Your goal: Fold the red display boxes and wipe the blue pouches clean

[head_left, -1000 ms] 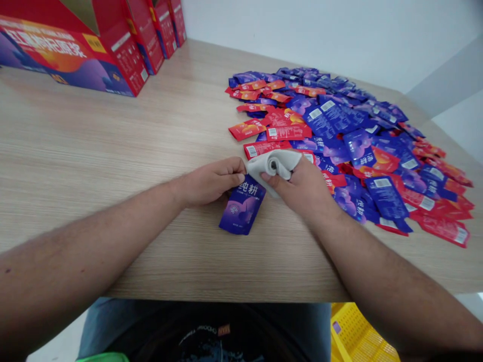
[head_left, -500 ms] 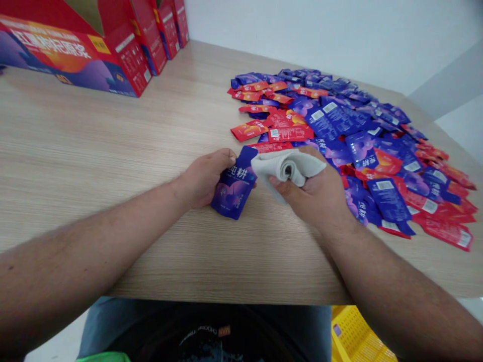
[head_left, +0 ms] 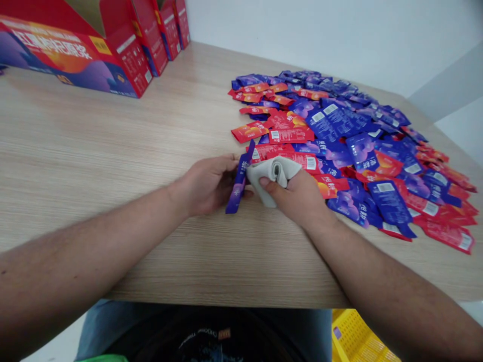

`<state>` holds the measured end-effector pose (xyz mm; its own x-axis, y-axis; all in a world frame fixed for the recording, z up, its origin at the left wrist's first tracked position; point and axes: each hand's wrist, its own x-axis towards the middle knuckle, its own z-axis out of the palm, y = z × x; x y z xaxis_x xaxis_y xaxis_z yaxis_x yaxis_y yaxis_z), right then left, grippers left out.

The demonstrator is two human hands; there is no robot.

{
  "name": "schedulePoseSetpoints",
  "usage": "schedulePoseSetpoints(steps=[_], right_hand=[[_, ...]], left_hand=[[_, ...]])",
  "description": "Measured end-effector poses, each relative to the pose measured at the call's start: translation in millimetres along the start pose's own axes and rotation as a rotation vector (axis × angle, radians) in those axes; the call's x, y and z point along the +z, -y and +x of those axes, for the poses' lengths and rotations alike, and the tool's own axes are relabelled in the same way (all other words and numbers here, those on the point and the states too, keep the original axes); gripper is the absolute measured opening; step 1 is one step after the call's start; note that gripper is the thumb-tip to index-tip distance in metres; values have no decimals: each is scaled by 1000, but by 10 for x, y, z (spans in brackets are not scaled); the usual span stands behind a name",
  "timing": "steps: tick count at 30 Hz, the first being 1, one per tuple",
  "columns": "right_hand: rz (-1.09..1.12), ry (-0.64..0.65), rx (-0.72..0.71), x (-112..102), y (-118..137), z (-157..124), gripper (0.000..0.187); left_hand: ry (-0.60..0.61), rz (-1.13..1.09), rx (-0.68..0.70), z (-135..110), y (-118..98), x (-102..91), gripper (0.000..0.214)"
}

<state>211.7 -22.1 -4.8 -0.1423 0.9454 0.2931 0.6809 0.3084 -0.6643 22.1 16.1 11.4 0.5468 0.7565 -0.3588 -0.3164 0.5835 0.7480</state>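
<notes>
Nearest, below the table's front edge and well to the right of the purple sachet (head_left: 237, 187), sits a yellow crate (head_left: 358, 337). The sachet stands on edge on the table (head_left: 94, 151), its lower end on the wood. The left hand (head_left: 206, 183) has it pinched, fingers and thumb closed on its left face. Just right of the sachet, the right hand (head_left: 298, 198) is curled tight round a bunched grey cloth (head_left: 269, 173), which presses on the sachet's other face.

The hold looks light for slick foil. A hard push from the cloth could twist the sachet out of the pinch or fold it over.

Just beyond the sachet and to its right begins the pile of sachets (head_left: 358, 146), its nearest red packets almost under the cloth. A wide stroke could drag those along, and a dropped purple sachet would be hard to tell from its look-alikes there.

Far beyond the sachet to the left, the red boxes (head_left: 75, 50) stand well apart and look out of harm's way
</notes>
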Motion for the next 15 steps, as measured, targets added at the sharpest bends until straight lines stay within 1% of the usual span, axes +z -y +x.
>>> schedulePoseSetpoints(steps=[5,7,8,10,11,13,15], right_hand=[[35,-81,52,-91,-96,78,17],[65,-171,63,-144,-119,95,17],[68,-220,65,-174,-114,96,18],[35,-275,48,-232,-71,78,20],[1,-270,24,-251,-36,61,21],[-93,-215,-49,-260,38,18,24],[-181,-154,-127,-224,93,-24,27]], left_hand=[[-91,230,160,76,84,-103,31],[-125,288,192,107,98,-139,41],[-143,316,191,119,101,-152,42],[-162,370,170,131,103,-169,30],[-160,404,166,130,102,-174,21],[-146,519,173,117,97,-175,12],[-147,671,188,97,91,-169,14]])
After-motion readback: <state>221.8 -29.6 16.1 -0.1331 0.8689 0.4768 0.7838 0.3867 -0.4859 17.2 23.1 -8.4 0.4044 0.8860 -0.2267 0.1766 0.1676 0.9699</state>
